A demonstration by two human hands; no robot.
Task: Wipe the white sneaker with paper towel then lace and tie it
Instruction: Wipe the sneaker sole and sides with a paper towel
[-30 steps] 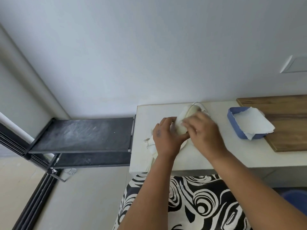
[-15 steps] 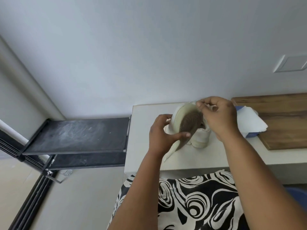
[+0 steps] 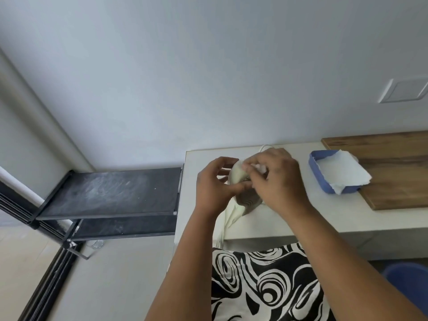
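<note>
I can read no brand, label or writing anywhere on the white low-top sneaker point(image 3: 240, 181) or the things around it. My left hand point(image 3: 214, 186) grips the sneaker from its left side, fingers curled round the upper and thumb across the sole edge, holding it tilted just above the pale bench point(image 3: 278, 218). My right hand point(image 3: 275, 179) pinches a small wad of white paper towel point(image 3: 260, 168) against the shoe's top. Half a second ago the brown sole faced me and the right hand sat higher on the heel; now the shoe is turned so mostly its pale side shows. A blue rectangular plastic tray point(image 3: 320, 179) holding a white paper sheet point(image 3: 342, 172) sits to the right, partly on a wooden board point(image 3: 393, 163).
</note>
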